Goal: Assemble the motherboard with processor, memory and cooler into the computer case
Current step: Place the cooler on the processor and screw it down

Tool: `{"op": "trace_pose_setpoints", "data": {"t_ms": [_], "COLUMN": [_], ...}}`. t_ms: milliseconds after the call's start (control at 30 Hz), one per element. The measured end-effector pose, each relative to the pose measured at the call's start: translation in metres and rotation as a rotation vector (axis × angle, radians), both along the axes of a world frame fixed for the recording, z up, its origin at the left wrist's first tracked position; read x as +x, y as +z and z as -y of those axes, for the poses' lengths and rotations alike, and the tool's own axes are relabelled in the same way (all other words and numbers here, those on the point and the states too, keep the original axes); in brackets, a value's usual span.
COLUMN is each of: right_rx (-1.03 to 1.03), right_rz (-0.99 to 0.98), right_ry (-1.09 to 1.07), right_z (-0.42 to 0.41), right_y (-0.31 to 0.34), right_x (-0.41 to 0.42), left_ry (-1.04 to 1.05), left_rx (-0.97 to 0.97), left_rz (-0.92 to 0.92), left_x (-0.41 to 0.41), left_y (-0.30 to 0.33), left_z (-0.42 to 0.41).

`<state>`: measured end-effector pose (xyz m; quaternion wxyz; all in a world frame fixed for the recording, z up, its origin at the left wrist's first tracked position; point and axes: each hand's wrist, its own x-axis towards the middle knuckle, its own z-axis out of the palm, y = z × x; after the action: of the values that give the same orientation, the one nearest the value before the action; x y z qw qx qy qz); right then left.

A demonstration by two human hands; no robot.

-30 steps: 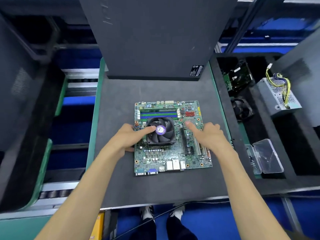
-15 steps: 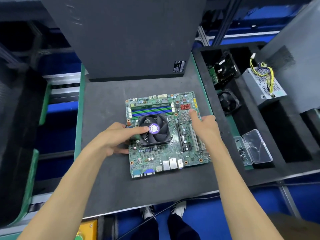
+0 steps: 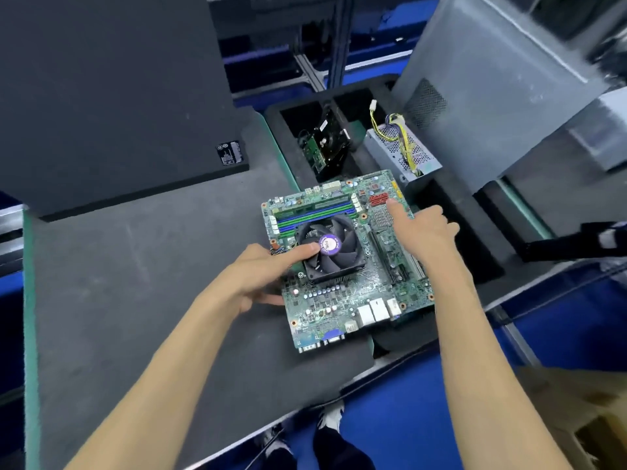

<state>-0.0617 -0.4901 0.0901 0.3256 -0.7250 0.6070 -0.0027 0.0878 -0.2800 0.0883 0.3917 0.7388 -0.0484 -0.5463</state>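
Two hands are holding the motherboard (image 3: 342, 266) over the right edge of the grey mat (image 3: 135, 283).

Nearest, at 6 o'clock, a pair of shoes (image 3: 302, 439) is showing on the blue floor. At centre, the left hand (image 3: 258, 276) is gripping the board's left edge, thumb lying across the cooler (image 3: 330, 251) fan and fingers curling beneath the board. At about 2 o'clock of it, the right hand (image 3: 424, 232) is gripping the right edge, forefinger stretching out onto the board beside the red connectors. The memory (image 3: 315, 212) is sitting in its slots just beyond the cooler. Farther, at 1 o'clock, a hard drive (image 3: 330, 139) and a power supply (image 3: 400, 150) are lying in foam tray (image 3: 451, 266) pockets. At 11 o'clock, the black computer case (image 3: 112, 96) is standing on the mat.
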Motion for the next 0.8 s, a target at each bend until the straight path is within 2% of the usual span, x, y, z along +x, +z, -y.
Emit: {"op": "trace_pose_setpoints", "data": {"t_ms": [300,500,800], "right_rx": [0.027,0.082,0.130], "right_rz": [-0.149,-0.143,-0.272], "right_ry": [-0.010,-0.018,0.037], "right_z": [0.036,0.039,0.042], "right_y": [-0.016,-0.023,-0.032], "right_x": [-0.036,-0.043,-0.050], "left_ry": [-0.069,-0.097,-0.166], "left_rx": [0.086,0.129,0.132], "left_rz": [0.006,0.046,0.064], "left_x": [-0.028,-0.031,-0.041], "left_y": [-0.017,-0.018,-0.020], "left_z": [0.053,0.055,0.062]}}
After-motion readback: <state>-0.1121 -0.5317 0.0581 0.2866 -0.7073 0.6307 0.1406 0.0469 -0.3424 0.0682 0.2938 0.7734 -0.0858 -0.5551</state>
